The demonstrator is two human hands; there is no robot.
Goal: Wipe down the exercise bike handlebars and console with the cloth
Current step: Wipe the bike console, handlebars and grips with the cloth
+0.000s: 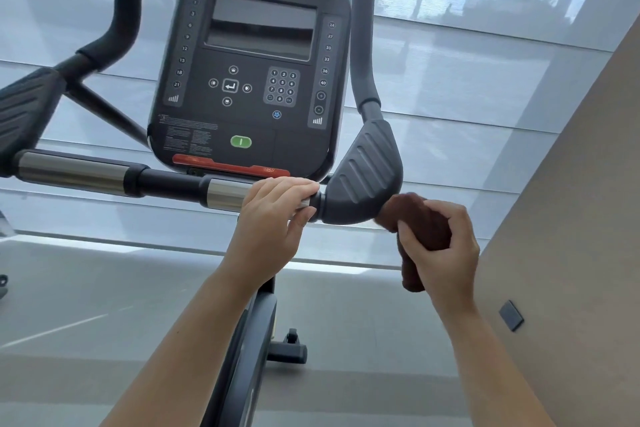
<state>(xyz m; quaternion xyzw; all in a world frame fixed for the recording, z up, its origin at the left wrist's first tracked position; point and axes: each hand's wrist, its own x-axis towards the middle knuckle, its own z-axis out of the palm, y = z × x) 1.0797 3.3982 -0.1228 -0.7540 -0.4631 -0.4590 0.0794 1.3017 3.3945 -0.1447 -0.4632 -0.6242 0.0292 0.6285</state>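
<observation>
Left hand curls round the chrome stretch of the handlebar, bracing it. Right hand grips the brown cloth, bunched just below the ribbed pad, right of the console. Best done, I judge, by wrapping the cloth fully, twisting, then working into the pad's ribs. What the cloth covers is hidden, and the handlebar's left end is cut off.

It was a gym: a Star Trac exercise bike console stood before tall shaded windows.
</observation>
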